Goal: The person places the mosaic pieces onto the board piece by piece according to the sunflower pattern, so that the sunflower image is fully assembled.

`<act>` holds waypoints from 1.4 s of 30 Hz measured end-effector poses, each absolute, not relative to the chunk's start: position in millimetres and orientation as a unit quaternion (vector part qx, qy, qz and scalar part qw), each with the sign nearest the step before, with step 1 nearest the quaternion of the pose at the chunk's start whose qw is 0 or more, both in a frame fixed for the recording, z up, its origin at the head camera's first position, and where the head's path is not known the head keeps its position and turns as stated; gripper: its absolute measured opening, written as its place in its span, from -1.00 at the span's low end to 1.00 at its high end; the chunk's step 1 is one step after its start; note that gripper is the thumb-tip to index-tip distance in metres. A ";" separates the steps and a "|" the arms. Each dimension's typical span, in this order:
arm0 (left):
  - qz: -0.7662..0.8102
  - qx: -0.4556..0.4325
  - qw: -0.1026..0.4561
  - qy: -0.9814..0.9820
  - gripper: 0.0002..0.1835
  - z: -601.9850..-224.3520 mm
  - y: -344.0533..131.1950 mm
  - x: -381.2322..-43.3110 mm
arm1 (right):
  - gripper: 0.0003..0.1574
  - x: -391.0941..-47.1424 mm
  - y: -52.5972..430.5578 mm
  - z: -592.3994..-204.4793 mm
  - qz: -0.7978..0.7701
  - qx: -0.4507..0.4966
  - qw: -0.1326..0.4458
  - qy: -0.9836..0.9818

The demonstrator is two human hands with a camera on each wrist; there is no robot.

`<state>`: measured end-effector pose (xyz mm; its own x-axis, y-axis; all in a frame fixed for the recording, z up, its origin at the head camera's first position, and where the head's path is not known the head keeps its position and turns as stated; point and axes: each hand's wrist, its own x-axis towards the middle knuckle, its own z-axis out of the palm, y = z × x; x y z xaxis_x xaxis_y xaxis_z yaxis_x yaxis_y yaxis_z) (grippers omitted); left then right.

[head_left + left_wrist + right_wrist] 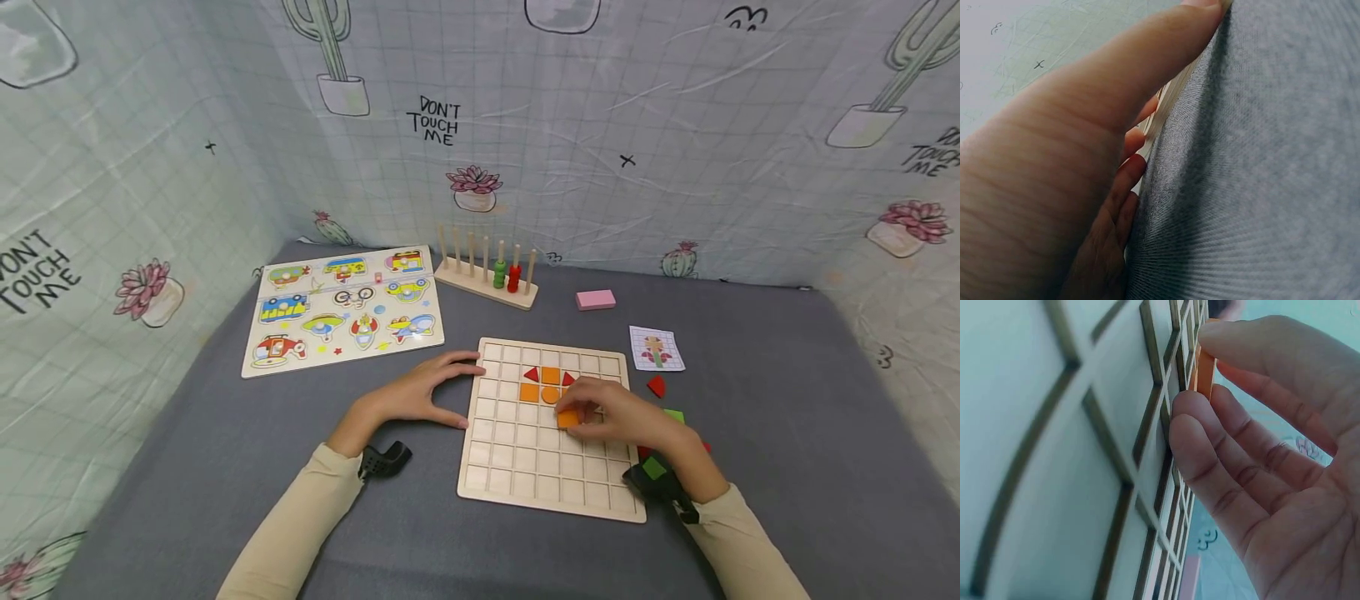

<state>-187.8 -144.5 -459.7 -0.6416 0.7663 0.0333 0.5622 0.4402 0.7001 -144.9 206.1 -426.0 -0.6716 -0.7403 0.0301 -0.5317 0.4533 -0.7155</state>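
Observation:
A wooden grid board (pixel 517 477) lies flat in front of me. Upon it, orange squares (pixel 551 376), an orange circle (pixel 551 395) and red triangles (pixel 532 375) sit in the upper middle cells. My right hand (pixel 621 413) pinches an orange square tile (pixel 568 418) low over the cells just below the circle. In the right wrist view that orange tile (pixel 1204 372) shows between thumb and fingers, close to the grid. My left hand (pixel 412 393) rests at the board's left edge, thumb and fingers spread against it. Part of the right side of the board is hidden by the right hand.
Right of the board lie a small pattern card (pixel 657 349), a red piece (pixel 657 386) and green pieces (pixel 674 415), partly under the right arm. Farther back are a pink block (pixel 596 300), a peg stand with beads (pixel 480 287) and a vehicle puzzle board (pixel 345 333).

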 end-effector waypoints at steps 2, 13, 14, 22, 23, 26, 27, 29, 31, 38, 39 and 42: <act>0.349 0.396 0.148 0.837 -0.15 -460.0 -144.1 -188.0 | -0.73 -145.2 202.4 -425.7 -0.359 -0.381 0.148 0.839; 0.351 0.396 0.149 0.835 -0.15 -460.7 -143.1 -189.1 | -0.79 -144.6 194.3 -424.9 -0.346 -0.369 0.142 0.851; 0.351 0.396 0.149 0.835 -0.15 -460.6 -143.1 -189.2 | -0.79 -144.3 193.1 -424.9 -0.344 -0.371 0.136 0.852; 0.349 0.394 0.151 0.837 -0.16 -459.8 -143.5 -189.0 | -0.79 -141.8 183.4 -423.6 -0.325 -0.360 0.112 0.867; 0.347 0.394 0.151 0.838 -0.16 -459.7 -143.5 -189.0 | -0.79 -141.5 183.3 -423.4 -0.325 -0.357 0.114 0.868; 0.345 0.394 0.152 0.838 -0.16 -459.4 -143.2 -188.7 | -0.78 -141.0 183.6 -423.1 -0.327 -0.350 0.120 0.870; 0.345 0.394 0.152 0.838 -0.16 -459.3 -143.1 -188.7 | -0.78 -140.9 183.6 -422.8 -0.329 -0.346 0.124 0.870; 0.344 0.395 0.152 0.838 -0.16 -459.2 -142.8 -189.0 | -0.78 -141.2 183.7 -423.1 -0.331 -0.341 0.127 0.870; 0.345 0.395 0.152 0.838 -0.16 -459.2 -142.6 -189.3 | -0.78 -141.5 183.9 -423.2 -0.333 -0.340 0.130 0.870; 0.345 0.394 0.153 0.838 -0.16 -461.2 -142.4 -189.7 | -0.76 -142.2 188.3 -424.1 -0.328 -0.350 0.134 0.867; 0.345 0.394 0.153 0.838 -0.16 -461.6 -142.5 -189.7 | -0.75 -142.4 189.7 -424.0 -0.328 -0.351 0.136 0.866; 0.346 0.392 0.154 0.838 -0.16 -462.7 -143.1 -189.9 | -0.72 -143.0 195.7 -423.1 -0.333 -0.353 0.140 0.863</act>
<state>-189.9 -143.1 -462.7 -0.6460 0.7632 0.0131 0.5498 0.4533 0.7016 -143.0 195.7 -423.1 -0.7115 -0.7026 -0.0065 -0.5166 0.5293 -0.6730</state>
